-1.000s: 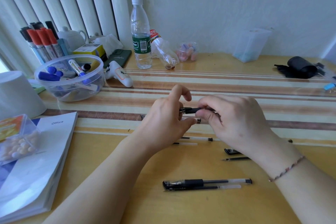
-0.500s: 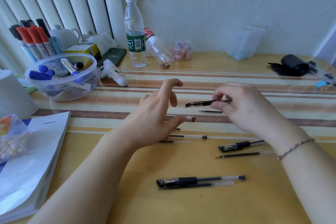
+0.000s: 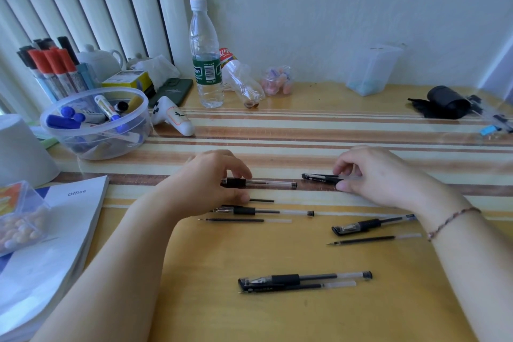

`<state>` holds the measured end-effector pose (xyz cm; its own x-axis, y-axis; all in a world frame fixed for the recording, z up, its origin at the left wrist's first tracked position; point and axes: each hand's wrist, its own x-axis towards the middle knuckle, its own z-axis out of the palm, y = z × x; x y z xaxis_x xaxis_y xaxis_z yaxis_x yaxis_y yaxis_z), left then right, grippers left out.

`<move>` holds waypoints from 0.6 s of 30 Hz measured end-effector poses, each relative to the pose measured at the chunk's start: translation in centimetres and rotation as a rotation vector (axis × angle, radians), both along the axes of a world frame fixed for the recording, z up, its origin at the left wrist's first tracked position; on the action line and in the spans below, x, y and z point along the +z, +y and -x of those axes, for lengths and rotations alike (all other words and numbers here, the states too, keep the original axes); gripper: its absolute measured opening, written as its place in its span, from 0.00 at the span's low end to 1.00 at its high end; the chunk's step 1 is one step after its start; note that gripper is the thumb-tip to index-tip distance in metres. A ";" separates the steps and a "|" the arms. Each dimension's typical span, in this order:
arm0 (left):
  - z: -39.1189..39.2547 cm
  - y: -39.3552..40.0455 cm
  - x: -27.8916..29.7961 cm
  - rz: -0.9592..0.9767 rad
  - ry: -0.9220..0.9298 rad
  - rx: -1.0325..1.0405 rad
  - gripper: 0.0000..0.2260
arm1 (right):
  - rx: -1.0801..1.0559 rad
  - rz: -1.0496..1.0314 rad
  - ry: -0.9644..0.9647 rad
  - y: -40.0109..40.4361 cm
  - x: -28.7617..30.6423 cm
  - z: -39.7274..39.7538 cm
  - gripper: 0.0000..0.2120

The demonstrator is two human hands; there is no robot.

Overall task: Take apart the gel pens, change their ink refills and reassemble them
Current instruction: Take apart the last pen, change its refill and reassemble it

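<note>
Head view showed your left hand (image 3: 211,186) pinching the black grip of a gel pen barrel (image 3: 261,183) lying on the dark stripe of the table (image 3: 277,314), while your right hand (image 3: 380,175) held a black cap (image 3: 319,177) between thumb and fingers just to the barrel's right. These parts looked light, stiff and smooth, likely to roll, so the rubbery grip was the surest place to hold. Loose refills (image 3: 244,220) and other pens (image 3: 305,279) lay near your wrists, with open tabletop towards you and the marker tub (image 3: 94,125) well apart to the left.
</note>
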<state>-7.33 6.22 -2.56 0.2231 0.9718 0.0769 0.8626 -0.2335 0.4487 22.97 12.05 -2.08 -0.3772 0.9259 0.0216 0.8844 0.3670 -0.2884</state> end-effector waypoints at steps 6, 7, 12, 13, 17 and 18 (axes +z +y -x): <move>0.1 0.2 -0.3 -0.062 0.035 0.019 0.09 | -0.052 0.047 -0.024 -0.1 0.3 -0.3 0.07; 0.0 0.2 -0.4 -0.096 0.045 0.018 0.07 | -0.057 0.057 -0.030 -0.1 0.4 -0.4 0.07; -0.2 0.1 -0.6 -0.108 0.065 -0.019 0.09 | -0.032 0.127 -0.024 -0.1 0.7 -0.7 0.09; -0.1 0.1 -0.5 -0.087 0.052 -0.021 0.10 | -0.030 0.137 -0.030 -0.1 0.7 -0.8 0.09; -0.2 0.2 -0.6 -0.129 0.070 -0.009 0.07 | -0.013 0.129 -0.034 -0.3 0.9 -0.6 0.08; -0.3 0.2 -0.7 -0.159 0.079 0.002 0.05 | -0.012 0.121 -0.038 -0.2 0.8 -0.7 0.08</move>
<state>-7.06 6.43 -3.31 0.2325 0.9493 0.2116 0.8941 -0.2943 0.3376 23.66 11.88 -1.28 -0.3648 0.9252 -0.1046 0.8995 0.3213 -0.2961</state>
